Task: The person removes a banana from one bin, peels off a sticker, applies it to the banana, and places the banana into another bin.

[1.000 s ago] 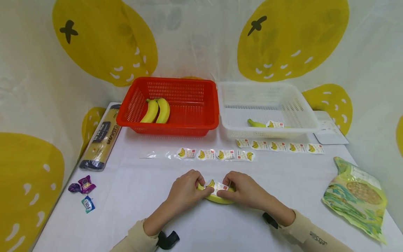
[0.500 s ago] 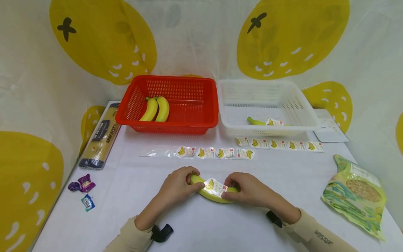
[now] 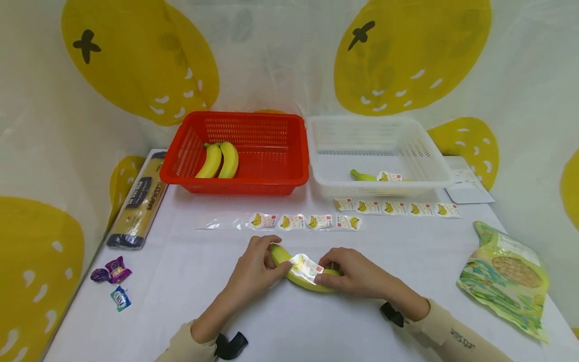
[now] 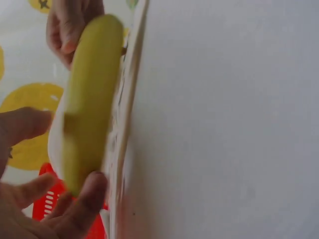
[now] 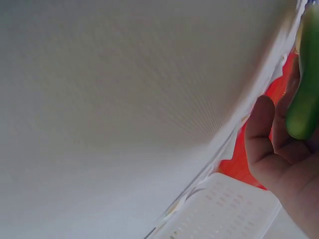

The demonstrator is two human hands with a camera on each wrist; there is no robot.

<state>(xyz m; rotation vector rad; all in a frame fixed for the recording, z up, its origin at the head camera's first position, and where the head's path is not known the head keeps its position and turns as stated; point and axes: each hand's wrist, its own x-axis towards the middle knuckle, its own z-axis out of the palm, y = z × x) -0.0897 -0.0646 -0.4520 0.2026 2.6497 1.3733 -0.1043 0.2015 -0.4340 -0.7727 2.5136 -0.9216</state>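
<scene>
A yellow banana (image 3: 280, 255) lies across the front middle of the table in the head view. On its upper face is a white sticker (image 3: 306, 267) with a banana picture. My left hand (image 3: 255, 264) holds the left end, fingers at the far side and thumb near the sticker's left edge. At the other end my right hand (image 3: 357, 271) pinches the fruit, its thumb at the sticker's right edge. The left wrist view shows the banana (image 4: 92, 99) close up beside spread left fingers (image 4: 82, 209). Only a greenish tip of it shows in the right wrist view.
Behind stand a red basket (image 3: 235, 181) with two bananas (image 3: 228, 160) and a white basket (image 3: 384, 188) with a stickered banana. Sticker strips (image 3: 291, 221) lie before them. Left are a spaghetti pack (image 3: 137, 201) and sweets (image 3: 118, 270); right, a green bag (image 3: 506, 281).
My left hand has moved left, off the sticker to the banana's left end, leaving that end and the sticker more exposed. The right hand stays at the right end.
</scene>
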